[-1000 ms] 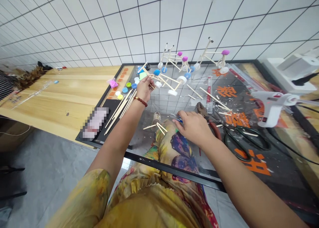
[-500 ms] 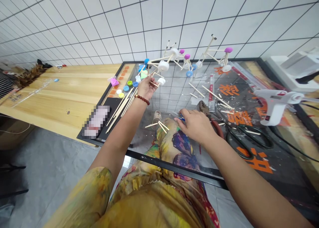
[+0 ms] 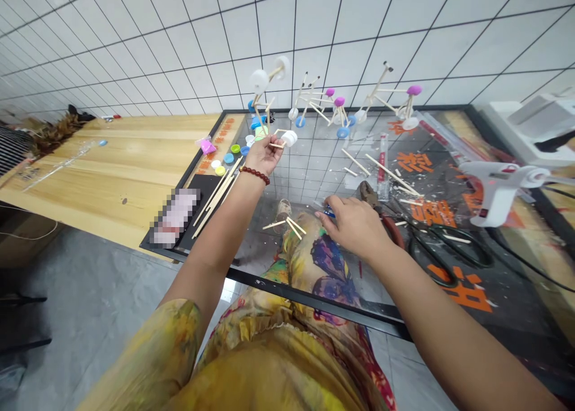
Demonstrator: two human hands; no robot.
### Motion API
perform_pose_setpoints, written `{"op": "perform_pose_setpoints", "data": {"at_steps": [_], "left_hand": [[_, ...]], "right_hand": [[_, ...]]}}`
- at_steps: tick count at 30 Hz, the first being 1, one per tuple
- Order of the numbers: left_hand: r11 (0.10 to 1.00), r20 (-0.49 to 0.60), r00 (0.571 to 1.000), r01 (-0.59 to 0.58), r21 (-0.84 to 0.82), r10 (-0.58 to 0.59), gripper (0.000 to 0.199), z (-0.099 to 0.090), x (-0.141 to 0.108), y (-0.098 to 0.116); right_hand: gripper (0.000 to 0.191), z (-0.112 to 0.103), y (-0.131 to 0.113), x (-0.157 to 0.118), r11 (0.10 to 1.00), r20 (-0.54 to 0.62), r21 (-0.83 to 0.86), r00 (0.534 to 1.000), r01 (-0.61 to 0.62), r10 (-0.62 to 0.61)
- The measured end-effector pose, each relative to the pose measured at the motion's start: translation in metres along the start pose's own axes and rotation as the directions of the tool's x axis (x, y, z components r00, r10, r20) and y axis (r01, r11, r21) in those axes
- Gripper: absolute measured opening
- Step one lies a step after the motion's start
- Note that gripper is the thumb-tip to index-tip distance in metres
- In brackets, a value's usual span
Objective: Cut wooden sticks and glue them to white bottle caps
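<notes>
My left hand (image 3: 265, 154) pinches a stick of a frame of thin wooden sticks with white round wheels (image 3: 259, 81), held tilted above the glass tabletop. Two of its wheels point up toward the wall, while another white disc sits beside my fingertips. My right hand (image 3: 354, 224) rests low over the glass, its fingers curled on a small blue object (image 3: 329, 211) that is mostly covered. Three short cut sticks (image 3: 294, 226) lie left of that hand. Right beside it are pliers (image 3: 368, 194) with red handles.
Behind stand other stick models with pink and blue caps (image 3: 342, 133). Long sticks (image 3: 215, 198) and bottle caps (image 3: 229, 158) lie at left. A white glue gun (image 3: 498, 189), large black-handled scissors (image 3: 431, 249) and loose stick pieces (image 3: 386, 171) are on the right.
My left hand has turned the wheeled stick frame, so its wheels have swung up and to the left. A model behind it now shows more. My right hand stays in place.
</notes>
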State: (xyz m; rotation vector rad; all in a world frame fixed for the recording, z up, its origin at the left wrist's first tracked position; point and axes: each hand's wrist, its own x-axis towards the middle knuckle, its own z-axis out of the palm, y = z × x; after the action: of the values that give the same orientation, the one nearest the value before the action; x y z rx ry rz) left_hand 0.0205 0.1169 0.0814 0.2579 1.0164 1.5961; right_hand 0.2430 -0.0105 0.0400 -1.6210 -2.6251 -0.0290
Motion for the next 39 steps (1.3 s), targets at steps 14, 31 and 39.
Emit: {"op": "perform_pose_setpoints", "data": {"at_steps": [14, 31, 39], "left_hand": [[0.977, 0.055, 0.976, 0.212, -0.028, -0.210, 0.026, 0.010, -0.023, -0.002], [0.860, 0.132, 0.874, 0.416, 0.295, -0.468, 0.018, 0.004, -0.057, -0.040], [0.847, 0.162, 0.848, 0.448, 0.288, -0.504, 0.022, 0.014, -0.074, -0.055]], "right_hand": [[0.033, 0.002, 0.001, -0.001, 1.000, -0.009, 0.006, 1.000, 0.010, -0.010], [0.061, 0.012, 0.016, 0.003, 0.787, -0.396, 0.615, 0.882, 0.047, 0.256], [0.042, 0.011, 0.018, 0.006, 0.782, -0.417, 0.617, 0.877, 0.082, 0.237]]}}
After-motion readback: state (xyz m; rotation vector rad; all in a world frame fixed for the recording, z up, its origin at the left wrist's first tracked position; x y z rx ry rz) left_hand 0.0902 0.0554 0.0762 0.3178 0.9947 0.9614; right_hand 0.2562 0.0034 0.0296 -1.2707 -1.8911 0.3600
